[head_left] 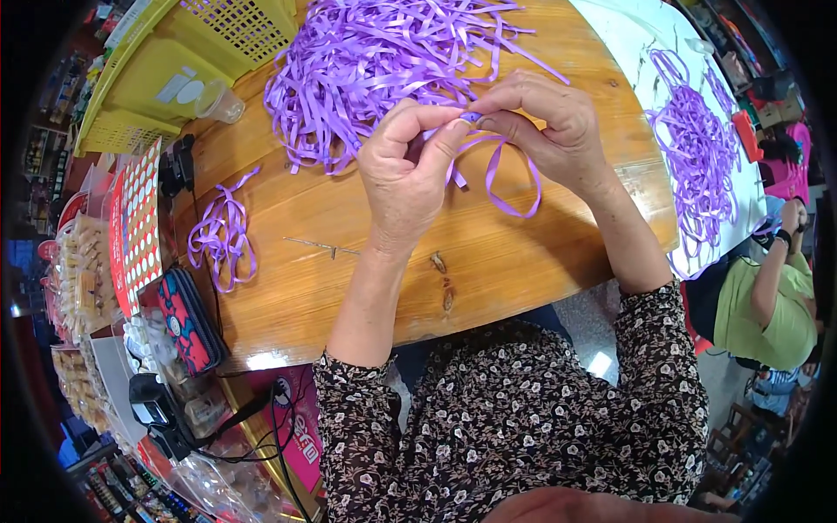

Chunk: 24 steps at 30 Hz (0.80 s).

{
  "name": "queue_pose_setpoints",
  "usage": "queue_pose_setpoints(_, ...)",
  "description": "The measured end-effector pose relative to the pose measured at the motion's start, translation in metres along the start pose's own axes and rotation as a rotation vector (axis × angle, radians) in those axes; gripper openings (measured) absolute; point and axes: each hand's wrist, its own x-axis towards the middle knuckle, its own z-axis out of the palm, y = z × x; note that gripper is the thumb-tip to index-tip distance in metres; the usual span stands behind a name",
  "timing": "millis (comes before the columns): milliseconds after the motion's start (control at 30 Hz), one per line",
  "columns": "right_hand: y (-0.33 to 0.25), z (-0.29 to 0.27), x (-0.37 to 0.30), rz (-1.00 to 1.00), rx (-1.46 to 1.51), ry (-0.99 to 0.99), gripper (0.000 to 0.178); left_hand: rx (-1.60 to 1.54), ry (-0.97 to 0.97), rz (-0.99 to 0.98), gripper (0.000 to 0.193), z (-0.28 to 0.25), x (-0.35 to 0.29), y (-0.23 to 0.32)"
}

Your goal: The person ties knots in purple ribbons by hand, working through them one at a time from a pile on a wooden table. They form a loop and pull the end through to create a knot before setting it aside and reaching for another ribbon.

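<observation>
In front of me, over the wooden table [523, 279], both hands are raised with their fingertips nearly meeting. A purple ribbon [538, 187] runs between them, and a loop of it hangs below my right hand. Thumb and index finger of my left hand [403, 170] pinch the ribbon. My right hand [558, 131] grips it just beside, with its fingers bent. Where they meet, the fingers partly hide the ribbon. Behind them lies a large tangled heap of purple ribbons [357, 78]. A smaller bunch of ribbon [225, 234] rests at the left, near a thin metal rod [305, 242] with a small crosspiece.
A yellow plastic basket [131, 74] and a clear cup [220, 103] stand at the far left. Along the left edge are a patterned wallet [187, 324] and a black device [159, 410]. More ribbons [697, 166] cover a white table at right, where a person [763, 301] is close by.
</observation>
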Motion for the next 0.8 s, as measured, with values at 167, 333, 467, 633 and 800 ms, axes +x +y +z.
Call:
queue_pose_setpoints(167,-0.004,-0.003,0.0,0.062,0.06,-0.014,0.013,0.117,0.001,0.121,0.006,0.003,-0.001,0.005)
queue_pose_setpoints(333,-0.011,0.0,0.0,0.189,0.19,-0.008,0.01,0.21,0.026,0.205,0.007,0.003,-0.003,0.009)
queue_pose_setpoints(467,-0.01,0.001,-0.003,0.331,0.312,-0.053,0.01,0.362,0.06,0.316,0.009,0.005,-0.006,0.009)
queue_pose_setpoints(633,-0.003,0.003,-0.004,0.536,0.571,-0.139,0.015,0.432,0.04,0.397,0.009,0.004,-0.003,0.004)
queue_pose_setpoints(800,-0.005,0.003,-0.003,0.554,0.659,-0.07,0.025,0.259,0.114,0.187,0.007,0.008,-0.003,-0.001)
